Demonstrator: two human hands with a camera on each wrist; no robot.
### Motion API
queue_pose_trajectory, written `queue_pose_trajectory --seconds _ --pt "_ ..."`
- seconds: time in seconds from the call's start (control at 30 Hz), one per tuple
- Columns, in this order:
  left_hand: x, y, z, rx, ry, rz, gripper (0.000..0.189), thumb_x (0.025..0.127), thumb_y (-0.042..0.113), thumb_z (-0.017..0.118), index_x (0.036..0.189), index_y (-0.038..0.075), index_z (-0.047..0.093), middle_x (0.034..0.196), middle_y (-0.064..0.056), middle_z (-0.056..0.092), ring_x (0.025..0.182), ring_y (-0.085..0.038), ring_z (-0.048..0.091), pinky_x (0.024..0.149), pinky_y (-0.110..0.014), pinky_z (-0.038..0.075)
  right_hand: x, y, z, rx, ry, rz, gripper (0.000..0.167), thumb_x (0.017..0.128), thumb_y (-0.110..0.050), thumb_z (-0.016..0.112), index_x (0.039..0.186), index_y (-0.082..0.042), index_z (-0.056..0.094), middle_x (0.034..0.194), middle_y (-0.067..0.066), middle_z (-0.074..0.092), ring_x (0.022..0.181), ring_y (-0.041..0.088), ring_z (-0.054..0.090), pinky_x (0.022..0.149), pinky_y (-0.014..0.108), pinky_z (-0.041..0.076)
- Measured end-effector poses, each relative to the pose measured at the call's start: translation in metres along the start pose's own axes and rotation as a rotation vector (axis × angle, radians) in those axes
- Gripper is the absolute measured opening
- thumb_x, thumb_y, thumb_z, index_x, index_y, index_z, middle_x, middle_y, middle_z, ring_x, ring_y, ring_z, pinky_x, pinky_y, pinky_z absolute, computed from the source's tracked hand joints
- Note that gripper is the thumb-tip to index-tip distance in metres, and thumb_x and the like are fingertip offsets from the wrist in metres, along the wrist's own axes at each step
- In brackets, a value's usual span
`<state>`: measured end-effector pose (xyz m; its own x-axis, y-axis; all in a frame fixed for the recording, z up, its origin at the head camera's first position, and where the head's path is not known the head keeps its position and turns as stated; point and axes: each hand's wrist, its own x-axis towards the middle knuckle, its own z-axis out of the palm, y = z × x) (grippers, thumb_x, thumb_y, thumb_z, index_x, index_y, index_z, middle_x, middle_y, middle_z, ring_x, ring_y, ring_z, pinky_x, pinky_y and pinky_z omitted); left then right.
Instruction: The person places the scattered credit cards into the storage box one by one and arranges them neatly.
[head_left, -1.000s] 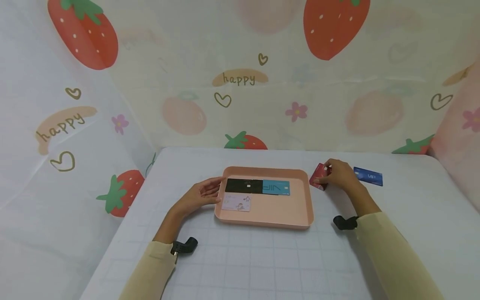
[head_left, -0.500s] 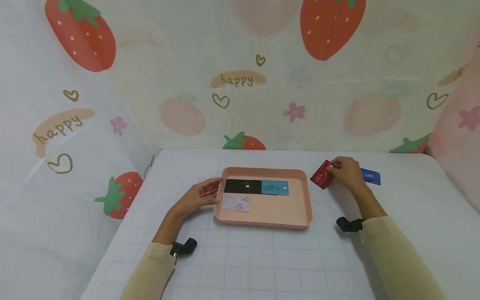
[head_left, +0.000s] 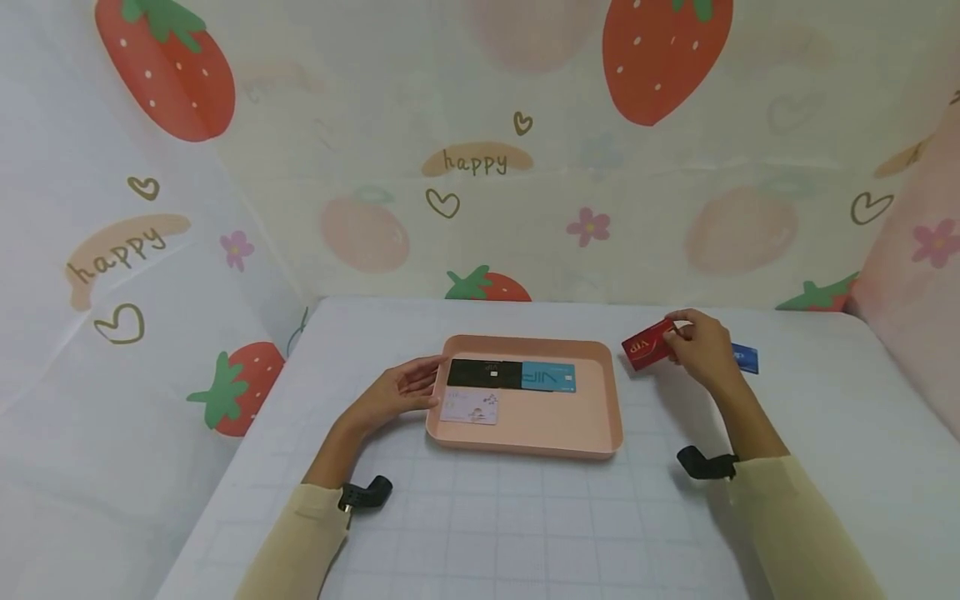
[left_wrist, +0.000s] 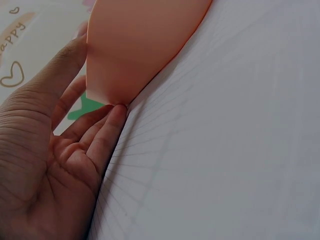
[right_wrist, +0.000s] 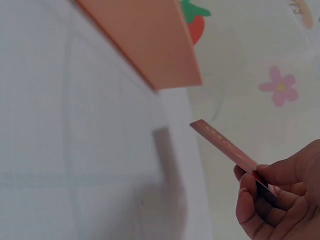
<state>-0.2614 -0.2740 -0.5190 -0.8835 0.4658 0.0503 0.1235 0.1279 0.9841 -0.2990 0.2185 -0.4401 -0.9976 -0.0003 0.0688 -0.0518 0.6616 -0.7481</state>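
My right hand (head_left: pixel 702 346) pinches a red VIP card (head_left: pixel 648 344) between thumb and fingers, just right of the tray. In the right wrist view the card (right_wrist: pixel 222 142) is seen nearly edge-on, tilted and off the table, its shadow below. My left hand (head_left: pixel 397 390) rests at the left side of a shallow pink tray (head_left: pixel 555 435), fingers spread and relaxed. The left wrist view has its fingertips touching the tray wall (left_wrist: pixel 135 45). Inside the tray lie a black card (head_left: pixel 472 373), a light blue VIP card (head_left: pixel 549 377) touching its right end, and a pale lilac card (head_left: pixel 469 407) below.
A dark blue card (head_left: pixel 746 357) lies on the table behind my right hand, partly hidden by it. The white table (head_left: pixel 480 533) has a faint grid. A strawberry-print cloth wall (head_left: pixel 637 167) stands behind its back edge. Black wrist cameras sit on both sleeves.
My right hand has lifted the red card, turned it to a flatter angle and shifted slightly right, covering more of the blue card. The left hand and tray have stayed put.
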Motion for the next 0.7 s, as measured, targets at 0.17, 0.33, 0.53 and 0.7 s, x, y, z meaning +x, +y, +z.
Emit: queue_pose_trajectory --seconds 0.17,0.33,0.53,0.7 --pt "0.001 -0.001 0.0 0.017 0.001 0.002 0.073 0.088 0.004 0.079 0.152 0.005 0.044 0.158 -0.014 0.042 0.145 -0.032 0.04 0.111 -0.027 0.042 -0.008 -0.008 -0.003 0.029 0.018 -0.032 0.039 0.103 -0.008 0.056 0.139 0.008 0.051 0.112 0.033 0.066 0.08 0.029 0.069 0.061 0.018 0.057" --pt "0.001 -0.002 0.0 0.013 -0.004 0.012 0.073 0.088 0.002 0.078 0.152 0.004 0.044 0.158 -0.014 0.041 0.145 -0.032 0.039 0.112 -0.028 0.041 -0.017 -0.017 -0.005 0.047 0.033 -0.058 0.039 0.103 -0.009 0.056 0.138 0.007 0.051 0.11 0.032 0.068 0.077 0.027 0.07 0.064 0.023 0.06" --pt "0.0 -0.002 0.0 0.019 -0.004 0.008 0.072 0.089 0.002 0.077 0.153 0.005 0.044 0.158 -0.014 0.041 0.145 -0.032 0.039 0.112 -0.027 0.041 -0.028 -0.029 -0.006 0.062 0.031 -0.073 0.038 0.103 -0.011 0.059 0.136 0.007 0.052 0.108 0.031 0.069 0.076 0.027 0.073 0.063 0.02 0.059" --pt "0.002 -0.001 -0.001 0.024 -0.008 0.008 0.073 0.089 0.002 0.078 0.153 0.005 0.043 0.159 -0.014 0.041 0.145 -0.032 0.039 0.112 -0.027 0.041 -0.034 -0.041 -0.004 0.077 0.008 -0.052 0.037 0.103 -0.013 0.061 0.135 0.004 0.054 0.11 0.03 0.07 0.081 0.03 0.074 0.067 0.024 0.061"
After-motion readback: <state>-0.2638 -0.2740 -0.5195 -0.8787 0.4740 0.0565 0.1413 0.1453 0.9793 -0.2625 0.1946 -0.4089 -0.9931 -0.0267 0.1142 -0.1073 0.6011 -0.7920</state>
